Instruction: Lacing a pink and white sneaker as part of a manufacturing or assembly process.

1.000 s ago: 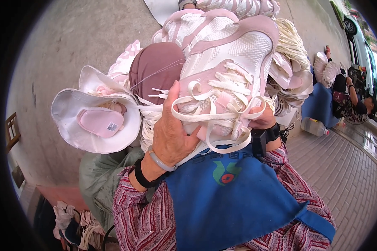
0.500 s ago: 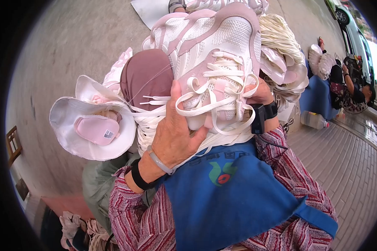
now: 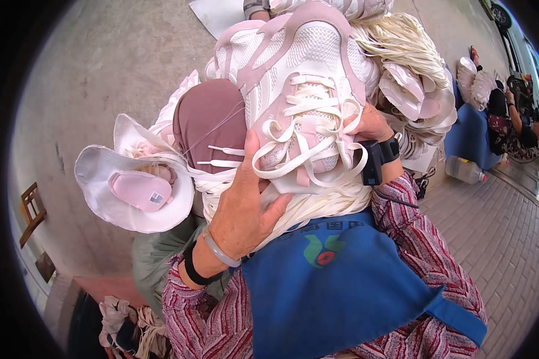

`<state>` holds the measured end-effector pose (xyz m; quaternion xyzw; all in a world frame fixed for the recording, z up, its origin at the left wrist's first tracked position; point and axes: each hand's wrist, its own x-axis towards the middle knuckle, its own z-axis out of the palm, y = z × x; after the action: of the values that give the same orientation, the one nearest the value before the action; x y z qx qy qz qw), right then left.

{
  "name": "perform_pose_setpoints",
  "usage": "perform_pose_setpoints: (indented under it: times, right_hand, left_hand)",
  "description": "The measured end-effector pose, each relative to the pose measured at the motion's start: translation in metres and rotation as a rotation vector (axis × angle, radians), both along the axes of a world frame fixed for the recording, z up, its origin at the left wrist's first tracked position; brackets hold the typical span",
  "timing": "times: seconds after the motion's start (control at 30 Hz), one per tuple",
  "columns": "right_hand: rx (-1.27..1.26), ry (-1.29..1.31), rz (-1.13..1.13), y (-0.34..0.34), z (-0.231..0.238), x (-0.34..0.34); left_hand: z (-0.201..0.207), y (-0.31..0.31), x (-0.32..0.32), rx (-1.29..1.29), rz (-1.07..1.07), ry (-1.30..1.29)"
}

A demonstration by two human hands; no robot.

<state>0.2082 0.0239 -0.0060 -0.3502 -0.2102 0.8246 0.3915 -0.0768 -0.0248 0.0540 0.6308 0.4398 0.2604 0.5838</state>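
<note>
Shoe-piecework spot, open-air or open-fronted: concrete ground point(image 3: 114, 72) at ten o'clock; brick paving point(image 3: 503, 272), four; vehicle wheel point(image 3: 500, 17), two; seated co-worker point(image 3: 523, 136), three; stacked pink-and-white shoe uppers point(image 3: 305, 51), twelve; cream lace bundle point(image 3: 401, 37), one-to-two.

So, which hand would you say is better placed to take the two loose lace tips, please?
Probably the left hand: the lace tips lie close beside its fingers, whereas the right hand is on the opposite side of the shoe.
</note>
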Motion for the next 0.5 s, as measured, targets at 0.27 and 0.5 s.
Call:
perform_pose_setpoints:
  times: [0.27, 0.5]
  right_hand:
    - [-0.064, -0.237, 0.190, 0.002, -0.001, 0.007]
    - [-0.013, -0.271, 0.186, 0.001, -0.013, 0.012]
  left_hand:
    - [0.014, 0.021, -0.008, 0.158, -0.051, 0.391]
    - [0.010, 0.027, -0.006, 0.174, -0.023, 0.308]
